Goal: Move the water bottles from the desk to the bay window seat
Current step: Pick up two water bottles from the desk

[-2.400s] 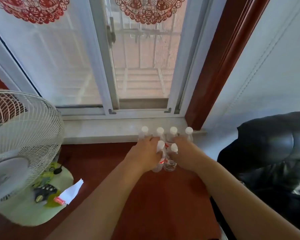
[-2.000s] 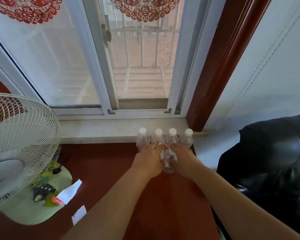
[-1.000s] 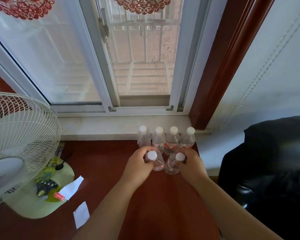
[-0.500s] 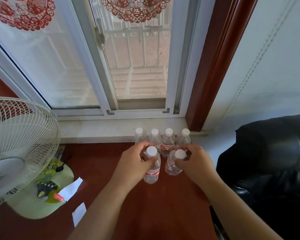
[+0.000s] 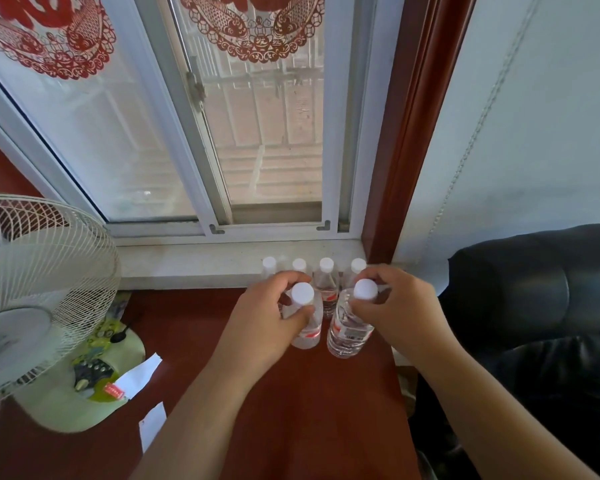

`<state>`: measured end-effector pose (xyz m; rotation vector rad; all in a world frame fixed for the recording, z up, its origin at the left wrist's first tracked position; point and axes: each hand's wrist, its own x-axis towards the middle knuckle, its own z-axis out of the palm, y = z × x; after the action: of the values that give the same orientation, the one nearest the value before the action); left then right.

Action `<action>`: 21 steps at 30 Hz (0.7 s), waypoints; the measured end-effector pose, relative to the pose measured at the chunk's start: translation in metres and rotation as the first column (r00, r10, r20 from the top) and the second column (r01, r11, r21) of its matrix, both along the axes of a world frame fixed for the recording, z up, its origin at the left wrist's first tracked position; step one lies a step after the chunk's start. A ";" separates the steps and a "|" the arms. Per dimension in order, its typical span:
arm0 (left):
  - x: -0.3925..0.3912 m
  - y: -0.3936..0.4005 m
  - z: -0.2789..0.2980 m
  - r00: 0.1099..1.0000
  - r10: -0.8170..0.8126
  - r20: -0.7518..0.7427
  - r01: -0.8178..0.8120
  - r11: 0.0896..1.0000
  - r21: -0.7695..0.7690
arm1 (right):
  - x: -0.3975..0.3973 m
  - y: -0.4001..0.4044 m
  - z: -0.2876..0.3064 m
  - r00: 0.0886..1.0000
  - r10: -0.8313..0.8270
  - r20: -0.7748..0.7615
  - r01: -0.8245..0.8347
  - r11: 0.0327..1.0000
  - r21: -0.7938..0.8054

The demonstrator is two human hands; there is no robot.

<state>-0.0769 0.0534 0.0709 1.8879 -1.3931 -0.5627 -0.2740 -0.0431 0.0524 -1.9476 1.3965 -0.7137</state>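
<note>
Now both bottles are lifted higher w/ left hand (image 5: 264, 323) & right hand (image 5: 399, 306) fingers clamped round their necks.

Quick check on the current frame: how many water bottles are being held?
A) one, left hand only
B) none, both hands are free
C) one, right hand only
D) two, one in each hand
D: the left hand grips one water bottle near its white cap, and the right hand grips a second water bottle the same way, in front of the row of four bottles by the window sill.
</note>
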 end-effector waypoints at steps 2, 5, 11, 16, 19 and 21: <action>-0.004 0.002 0.002 1.000 -0.003 0.003 0.003 1.000 -0.003 | -0.004 0.004 0.004 1.000 0.012 0.002 -0.012 1.000 -0.022; -0.010 0.004 0.004 1.000 -0.013 0.005 0.013 1.000 -0.018 | -0.011 0.007 0.011 0.999 0.030 0.013 -0.029 0.999 -0.044; -0.013 0.004 0.013 0.998 -0.058 0.030 0.060 0.997 -0.046 | -0.018 0.016 0.024 0.999 0.034 -0.009 -0.035 0.997 -0.076; -0.003 0.004 0.023 0.989 -0.130 0.070 0.135 0.988 -0.077 | -0.014 0.027 0.030 0.998 -0.059 0.001 0.059 0.995 -0.084; 0.008 0.005 0.029 0.985 -0.169 0.046 0.173 0.981 -0.093 | -0.006 0.039 0.033 0.992 -0.125 0.024 0.127 0.987 -0.096; 0.016 0.006 0.032 0.982 -0.190 0.003 0.189 0.975 -0.119 | 0.000 0.049 0.036 0.985 -0.165 0.049 0.170 0.978 -0.117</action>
<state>-0.0605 0.0593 0.1026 1.6684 -1.5771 -0.5656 -0.2741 0.0061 0.0884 -1.9110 1.5385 -0.9294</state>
